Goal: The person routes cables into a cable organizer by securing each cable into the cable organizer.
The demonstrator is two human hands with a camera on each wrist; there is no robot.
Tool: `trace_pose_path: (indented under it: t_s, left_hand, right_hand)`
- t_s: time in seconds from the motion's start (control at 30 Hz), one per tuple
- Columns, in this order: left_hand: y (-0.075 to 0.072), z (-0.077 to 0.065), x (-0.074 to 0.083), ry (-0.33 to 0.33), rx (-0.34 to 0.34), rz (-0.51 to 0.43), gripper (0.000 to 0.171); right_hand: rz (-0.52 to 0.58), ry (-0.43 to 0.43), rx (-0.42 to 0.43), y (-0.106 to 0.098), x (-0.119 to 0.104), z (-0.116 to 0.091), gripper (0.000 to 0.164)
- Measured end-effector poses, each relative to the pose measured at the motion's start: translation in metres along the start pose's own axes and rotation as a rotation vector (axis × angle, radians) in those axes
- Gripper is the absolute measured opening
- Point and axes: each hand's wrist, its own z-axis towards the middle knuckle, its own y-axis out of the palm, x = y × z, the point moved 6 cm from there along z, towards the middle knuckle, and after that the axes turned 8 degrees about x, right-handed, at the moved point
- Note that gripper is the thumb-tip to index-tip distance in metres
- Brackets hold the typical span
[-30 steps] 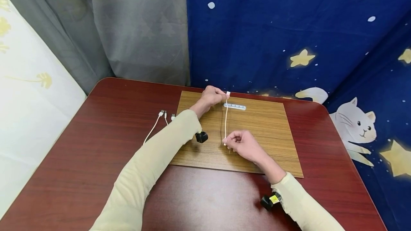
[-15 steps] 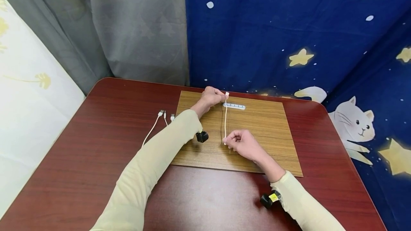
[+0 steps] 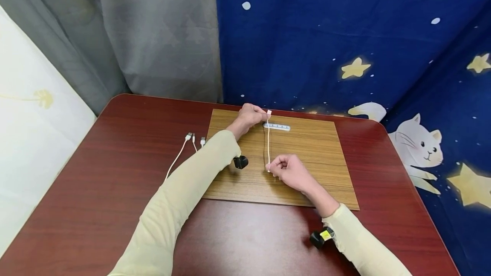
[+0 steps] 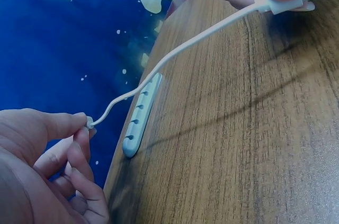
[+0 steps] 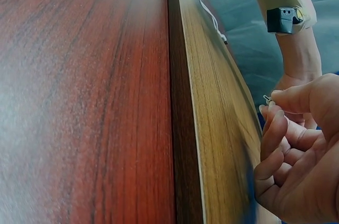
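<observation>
A short white charging cable [image 3: 268, 144] is stretched between both hands above a wood-grain board [image 3: 314, 152]. My left hand [image 3: 250, 116] pinches its far end between thumb and fingers, near the board's back edge. Closer to me, the right hand [image 3: 290, 171] pinches the other end, where the left wrist view shows a white plug [image 4: 286, 2] with its metal tip sticking out past the thumb. Beneath the cable lies a pale cable organizer strip [image 3: 280, 127] with several slots; the cable crosses over it toward its left end.
Left of the board, several more white cables [image 3: 177, 156] lie on the reddish table [image 3: 96, 173], partly hidden by the left sleeve [image 3: 180, 195]. Curtains [image 3: 291, 46] hang right behind the table's back edge. Each wrist carries a small black camera [image 3: 241, 162].
The head view has turned slightly, so the scene sits a little further left. Both hands keep their pinch on the cable and stay nearly still over the board.
</observation>
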Motion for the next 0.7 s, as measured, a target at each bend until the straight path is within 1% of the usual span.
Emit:
trace_pose_path:
  t_s: [0.3,0.5,0.7]
  left_hand:
    - [0.0023,0.0008,-0.0010,-0.022,0.009,0.000,0.013]
    - [0.0035,0.0005,-0.0015,-0.005,0.017,0.036,0.015]
    - [0.0062,0.0008,-0.0039,-0.029,0.009,0.059,0.015]
  right_hand:
    - [-0.021,0.007,0.011,-0.0031,0.0014,0.0007,0.020]
    - [-0.012,0.016,0.041,-0.0023,0.0017,0.0001,0.018]
    - [-0.021,0.022,0.065,-0.0030,0.0021,-0.0001,0.018]
